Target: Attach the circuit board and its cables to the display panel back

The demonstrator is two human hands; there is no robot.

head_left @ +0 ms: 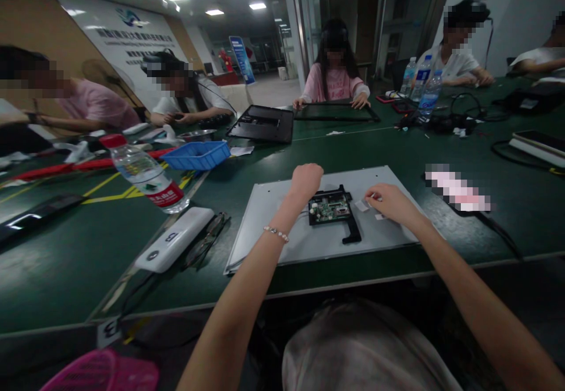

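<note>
A flat grey metal panel (273, 226) lies on the green table in front of me. On it sits a black bracket holding a green circuit board (330, 209). My left hand (305, 180) is closed in a fist just left of and above the board; what it grips is hidden. A bead bracelet circles that wrist. My right hand (388, 201) rests on the panel to the right of the board, fingers pinched on a small white piece of tape (362, 205).
A water bottle (148, 176) lies tilted at the left, by a blue tray (198, 155), a white power bank (174, 239) and glasses (207, 241). A phone (459, 192) lies at the right. Other people work across the table with black panels (262, 123) and bottles (430, 92).
</note>
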